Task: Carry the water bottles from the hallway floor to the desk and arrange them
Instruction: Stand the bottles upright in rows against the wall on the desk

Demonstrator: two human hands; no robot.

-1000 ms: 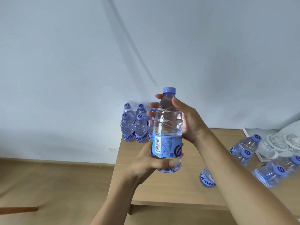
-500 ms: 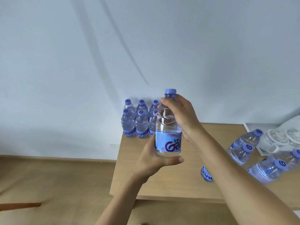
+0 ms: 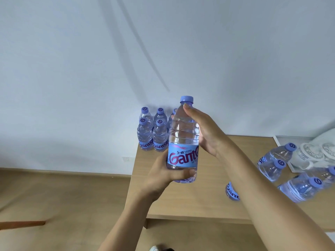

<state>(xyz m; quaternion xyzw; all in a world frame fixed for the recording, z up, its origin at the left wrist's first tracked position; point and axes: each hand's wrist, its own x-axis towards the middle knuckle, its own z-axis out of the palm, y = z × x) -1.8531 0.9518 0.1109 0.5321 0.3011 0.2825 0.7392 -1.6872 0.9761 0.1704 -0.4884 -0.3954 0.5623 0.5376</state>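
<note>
Bottle held upright over the desk

One water bottle point(image 3: 183, 140) is upright above the desk point(image 3: 204, 201): left hand point(image 3: 164, 175) curled round its base, right hand point(image 3: 204, 132) wrapped round its upper body. Five standing bottles point(image 3: 151, 132) show at the back left corner, one mostly hidden. Four lying bottles point(image 3: 282, 167) and a fifth behind the right forearm are blurred. White tray point(image 3: 293, 168), cut off.
</note>
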